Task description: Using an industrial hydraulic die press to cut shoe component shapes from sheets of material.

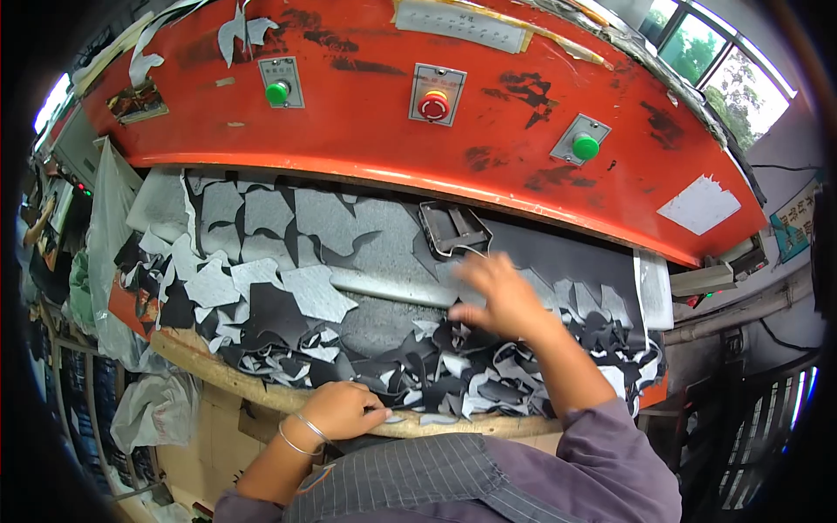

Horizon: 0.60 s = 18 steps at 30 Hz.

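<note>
My right hand (501, 301) reaches over the bed of the red machine, fingers spread and slightly blurred. Just beyond its fingertips lies a dark metal cutting die (455, 228), a shallow open frame with inner walls. No grip on the die shows. My left hand (342, 410), with a bangle on the wrist, rests at the wooden front edge (279, 397). Its fingers are curled, and whatever they may hold is hidden. Between the hands lie black and grey sheet offcuts (418, 370). A dark sheet (558, 253) with a grey cut-out part stretches behind the die.
The red machine beam (349, 113) spans the far side, carrying two green buttons (277, 93) and a red stop button (433, 105). Pale cut pieces (318, 292) lie left on the bed. Clear plastic sheeting (113, 235) hangs at the left.
</note>
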Each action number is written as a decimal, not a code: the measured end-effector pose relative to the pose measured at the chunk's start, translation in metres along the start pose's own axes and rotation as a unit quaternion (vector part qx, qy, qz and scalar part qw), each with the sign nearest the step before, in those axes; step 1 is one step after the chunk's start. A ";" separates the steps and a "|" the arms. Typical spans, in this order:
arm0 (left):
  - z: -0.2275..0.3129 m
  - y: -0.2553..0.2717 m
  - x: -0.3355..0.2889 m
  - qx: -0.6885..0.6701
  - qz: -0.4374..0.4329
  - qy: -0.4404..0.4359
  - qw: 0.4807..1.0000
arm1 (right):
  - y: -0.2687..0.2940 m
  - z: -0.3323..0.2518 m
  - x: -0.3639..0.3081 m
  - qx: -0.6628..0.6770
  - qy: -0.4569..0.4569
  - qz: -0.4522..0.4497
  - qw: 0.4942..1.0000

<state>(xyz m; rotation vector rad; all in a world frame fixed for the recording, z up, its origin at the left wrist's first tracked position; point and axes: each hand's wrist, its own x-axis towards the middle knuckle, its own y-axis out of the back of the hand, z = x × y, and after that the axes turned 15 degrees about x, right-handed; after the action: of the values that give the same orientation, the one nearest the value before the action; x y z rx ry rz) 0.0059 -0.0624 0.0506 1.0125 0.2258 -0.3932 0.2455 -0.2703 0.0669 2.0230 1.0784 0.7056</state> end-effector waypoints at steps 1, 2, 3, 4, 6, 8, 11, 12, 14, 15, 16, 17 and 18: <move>-0.011 0.013 0.012 -0.034 -0.067 -0.009 0.997 | 0.000 0.023 0.026 -0.022 -0.034 0.004 0.999; -0.021 0.016 0.025 -0.099 -0.066 -0.028 0.992 | -0.006 0.042 0.046 -0.061 -0.062 0.020 0.996; -0.028 0.019 0.040 -0.164 -0.066 -0.049 0.983 | -0.011 0.058 0.063 -0.080 -0.067 0.027 0.994; -0.031 0.028 0.056 -0.207 -0.077 -0.061 0.973 | -0.011 0.073 0.075 -0.055 -0.064 -0.007 0.996; -0.050 0.029 0.089 -0.254 -0.032 -0.067 0.964 | -0.006 0.085 0.096 -0.029 -0.057 -0.040 0.997; -0.051 0.034 0.110 -0.292 0.039 -0.032 0.955 | -0.001 0.083 0.099 -0.027 -0.049 -0.142 0.988; -0.070 0.027 0.147 -0.332 0.091 -0.016 0.939 | -0.008 0.082 0.102 -0.036 -0.063 -0.128 0.989; -0.073 0.020 0.158 -0.341 0.126 -0.017 0.932 | -0.008 0.077 0.099 -0.035 -0.071 -0.117 0.990; -0.070 0.022 0.165 -0.311 0.164 -0.015 0.936 | -0.015 0.075 0.078 0.035 -0.067 -0.081 0.994; -0.067 0.021 0.166 -0.312 0.166 -0.016 0.935 | -0.021 0.068 0.064 0.110 -0.072 -0.056 0.990; -0.062 0.021 0.169 -0.360 0.179 -0.055 0.914 | -0.027 0.059 0.050 0.205 -0.078 -0.061 0.974; -0.057 0.020 0.170 -0.405 0.192 -0.091 0.889 | -0.035 0.051 0.041 0.299 -0.080 -0.067 0.949; -0.059 0.013 0.170 -0.296 0.319 -0.145 0.889 | -0.046 0.036 0.034 0.340 -0.073 -0.089 0.933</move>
<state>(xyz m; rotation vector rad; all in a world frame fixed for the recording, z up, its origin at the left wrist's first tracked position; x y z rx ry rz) 0.1654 -0.0423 -0.0312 0.3685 -0.2538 0.1368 0.2679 -0.2359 0.0137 2.4442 1.5378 0.0683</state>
